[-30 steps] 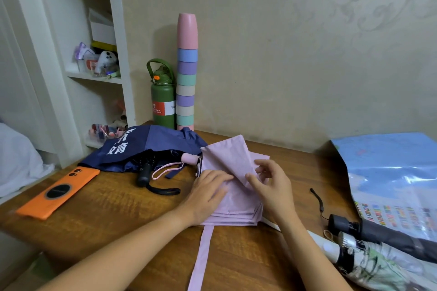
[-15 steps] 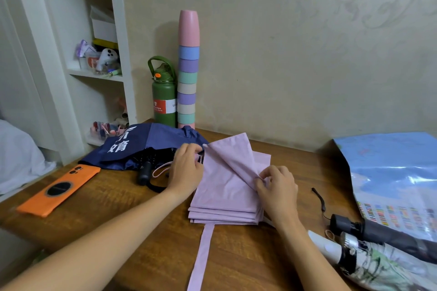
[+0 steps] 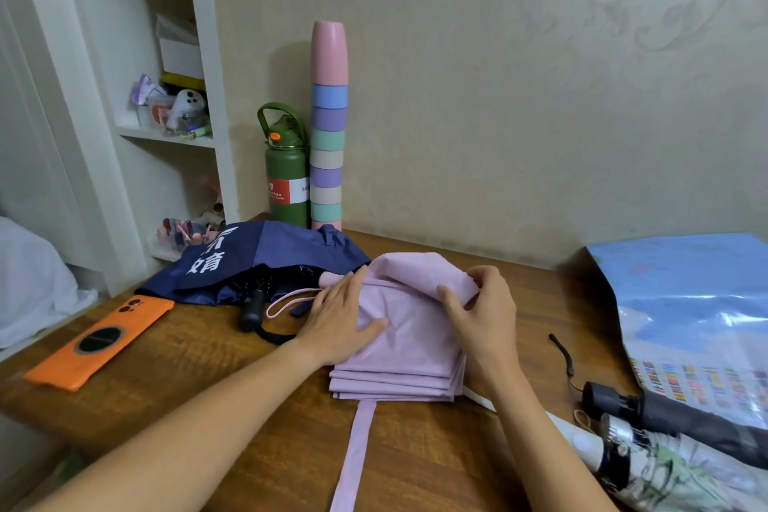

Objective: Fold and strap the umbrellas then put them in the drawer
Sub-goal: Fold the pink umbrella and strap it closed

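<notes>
Lying flat on the lilac umbrella [image 3: 409,328] at table [image 3: 257,420] centre, left hand [image 3: 338,318] with straight fingers, pinning the stacked pleats; right hand [image 3: 482,314] pinching the far flap, probably turning it over for rolling.

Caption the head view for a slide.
Left hand flattens the pink umbrella while right hand folds its top flap.

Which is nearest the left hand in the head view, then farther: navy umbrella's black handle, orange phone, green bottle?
From the left hand:
1. Black handle, just to its left on the table.
2. Green bottle, behind it by the wall.
3. Orange phone, far left near the table edge.
</notes>
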### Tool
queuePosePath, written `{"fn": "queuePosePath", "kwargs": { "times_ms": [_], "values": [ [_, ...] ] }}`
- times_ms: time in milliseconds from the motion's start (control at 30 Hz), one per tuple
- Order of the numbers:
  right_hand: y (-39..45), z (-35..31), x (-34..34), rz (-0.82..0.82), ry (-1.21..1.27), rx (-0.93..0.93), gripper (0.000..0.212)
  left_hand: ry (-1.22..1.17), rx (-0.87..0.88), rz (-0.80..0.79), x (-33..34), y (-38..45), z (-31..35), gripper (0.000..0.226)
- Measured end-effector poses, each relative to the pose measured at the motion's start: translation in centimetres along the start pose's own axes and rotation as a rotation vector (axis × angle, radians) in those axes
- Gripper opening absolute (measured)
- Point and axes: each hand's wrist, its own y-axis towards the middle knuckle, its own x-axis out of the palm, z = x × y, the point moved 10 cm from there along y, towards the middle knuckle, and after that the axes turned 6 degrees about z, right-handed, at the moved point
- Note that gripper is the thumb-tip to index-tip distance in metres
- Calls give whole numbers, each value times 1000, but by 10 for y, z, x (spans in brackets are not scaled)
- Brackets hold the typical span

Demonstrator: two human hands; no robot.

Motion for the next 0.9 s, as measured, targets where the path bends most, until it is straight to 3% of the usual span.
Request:
{"fn": "queuePosePath", "kwargs": {
  "times_ms": [67,133,300,400,467,667,733,900],
  "values": [
    [2,8,5,-54,-5,49,54,21,31,-15,8,-4,-3,93],
    [4,17,5,-70,5,108,56,56,72,6,12,-7,-4,91],
    [20,34,-3,-15,-6,249,35,210,143,88,9,-7,2,91],
    [32,46,7,-124,123,403,15,157,124,70,10,-7,0,89],
    [41,47,14,-202,197,454,20,128,116,69,10,-7,-1,87],
    [51,12,30,-390,295,320,27,164,124,83,6,-10,4,82],
    [47,-1,39,-479,263,245,21,174,128,87,6,-10,4,81],
    [55,-19,29,-293,173,-29,22,187,157,100,6,-9,6,90]
  ]
}}
